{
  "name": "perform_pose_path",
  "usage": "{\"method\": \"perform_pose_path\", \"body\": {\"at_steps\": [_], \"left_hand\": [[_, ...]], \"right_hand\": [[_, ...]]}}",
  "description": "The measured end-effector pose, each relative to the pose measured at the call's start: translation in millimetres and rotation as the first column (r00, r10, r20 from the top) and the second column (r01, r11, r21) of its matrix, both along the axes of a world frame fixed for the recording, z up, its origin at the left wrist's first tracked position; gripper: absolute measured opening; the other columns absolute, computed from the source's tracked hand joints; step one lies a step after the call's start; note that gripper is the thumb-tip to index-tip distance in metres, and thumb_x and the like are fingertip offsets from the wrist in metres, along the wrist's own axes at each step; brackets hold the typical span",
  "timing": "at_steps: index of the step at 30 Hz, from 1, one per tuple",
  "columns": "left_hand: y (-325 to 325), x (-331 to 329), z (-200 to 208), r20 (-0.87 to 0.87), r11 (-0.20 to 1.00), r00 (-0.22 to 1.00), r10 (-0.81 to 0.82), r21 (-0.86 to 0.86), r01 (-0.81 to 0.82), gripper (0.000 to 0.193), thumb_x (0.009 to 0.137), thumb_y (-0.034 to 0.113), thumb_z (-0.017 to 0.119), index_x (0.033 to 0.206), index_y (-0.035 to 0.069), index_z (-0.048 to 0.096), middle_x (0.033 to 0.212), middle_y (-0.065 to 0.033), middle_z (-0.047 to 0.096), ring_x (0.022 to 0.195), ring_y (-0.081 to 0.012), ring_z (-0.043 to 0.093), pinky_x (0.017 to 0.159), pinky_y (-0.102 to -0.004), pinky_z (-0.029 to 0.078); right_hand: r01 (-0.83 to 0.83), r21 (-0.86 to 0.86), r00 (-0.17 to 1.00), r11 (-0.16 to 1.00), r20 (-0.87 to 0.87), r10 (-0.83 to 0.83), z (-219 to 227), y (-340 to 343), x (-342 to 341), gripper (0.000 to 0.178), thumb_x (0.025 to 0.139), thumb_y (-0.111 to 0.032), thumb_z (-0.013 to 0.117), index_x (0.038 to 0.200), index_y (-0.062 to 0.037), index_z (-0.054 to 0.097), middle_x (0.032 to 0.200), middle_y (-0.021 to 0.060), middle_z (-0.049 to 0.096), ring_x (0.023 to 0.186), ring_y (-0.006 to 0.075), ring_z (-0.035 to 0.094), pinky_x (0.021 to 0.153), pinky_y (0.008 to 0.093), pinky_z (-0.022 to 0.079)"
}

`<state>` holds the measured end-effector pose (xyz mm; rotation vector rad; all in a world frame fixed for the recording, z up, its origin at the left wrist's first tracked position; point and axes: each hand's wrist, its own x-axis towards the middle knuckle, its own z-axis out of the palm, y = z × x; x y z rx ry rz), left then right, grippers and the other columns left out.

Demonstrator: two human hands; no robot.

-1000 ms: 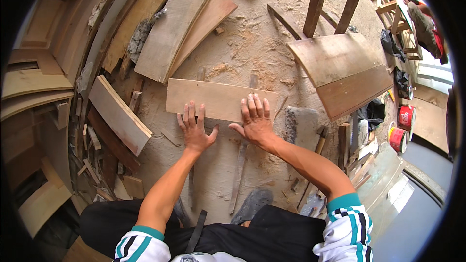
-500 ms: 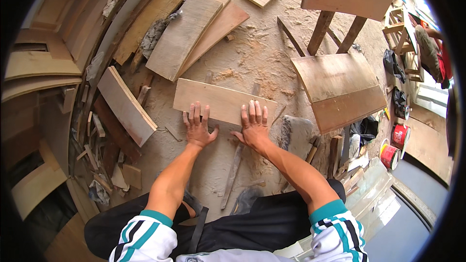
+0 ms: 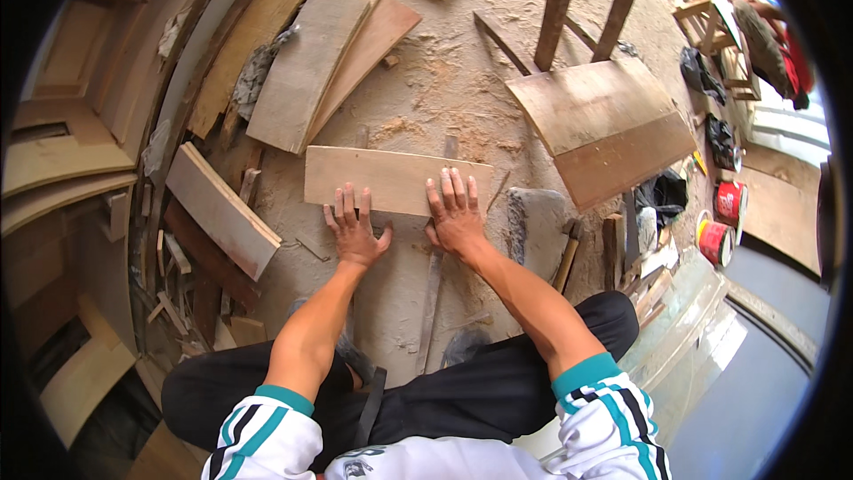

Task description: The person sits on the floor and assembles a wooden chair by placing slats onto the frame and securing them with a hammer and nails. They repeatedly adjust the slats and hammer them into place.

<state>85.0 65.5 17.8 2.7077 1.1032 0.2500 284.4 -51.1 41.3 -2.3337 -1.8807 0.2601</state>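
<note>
A pale rectangular wooden board [image 3: 391,173] lies across thin wood strips on the dusty floor in front of me. My left hand [image 3: 357,231] rests on its near edge, left of the middle, with the fingers spread over the top face. Toward the board's right end, my right hand [image 3: 457,213] lies flat with its fingers stretched out. Both thumbs point inward by the near edge. A narrow wood strip [image 3: 430,302] runs from under the board toward me.
Plywood panels [image 3: 306,71] lie at the far left, with a curved board stack [image 3: 222,211] nearer. A small chair-like wooden piece [image 3: 604,116] stands at the right, beyond a hammer [image 3: 566,258]. Red cans [image 3: 715,242] sit farther right. Another person's leg [image 3: 764,44] shows at the far right.
The surroundings have shifted left and slightly up in view as my head moved. The board appears less slanted now. Both hands stay on it, the right one still near its right end.
</note>
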Motion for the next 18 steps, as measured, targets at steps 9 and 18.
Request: {"method": "perform_pose_path", "body": {"at_steps": [9, 18], "left_hand": [[0, -2, -5, -0.005, 1.0, 1.0, -0.001, -0.012, 0.001, 0.103, 0.069, 0.041, 0.075, 0.151, 0.012, 0.021, 0.157, -0.0204, 0.016, 0.147, -0.0398, 0.009, 0.115, -0.0625, 0.008], [0, -9, -7, 0.029, 0.994, 0.999, -0.018, -0.11, 0.021, 0.098, 0.07, 0.037, 0.074, 0.151, 0.016, 0.022, 0.159, -0.017, 0.013, 0.148, -0.038, 0.008, 0.116, -0.0626, 0.007]], "right_hand": [[0.126, -0.049, 0.992, 0.991, 0.036, -0.125, 2, 8, -11, 0.089, 0.072, -0.029, 0.069, 0.149, -0.0153, 0.027, 0.153, 0.015, 0.025, 0.146, 0.0322, 0.017, 0.119, 0.0562, 0.013], [0.209, -0.047, 0.975, 0.977, 0.083, -0.204, 1, 8, -24, 0.09, 0.072, -0.019, 0.068, 0.151, -0.0202, 0.024, 0.155, 0.0111, 0.021, 0.148, 0.0298, 0.015, 0.12, 0.0549, 0.013]]}}
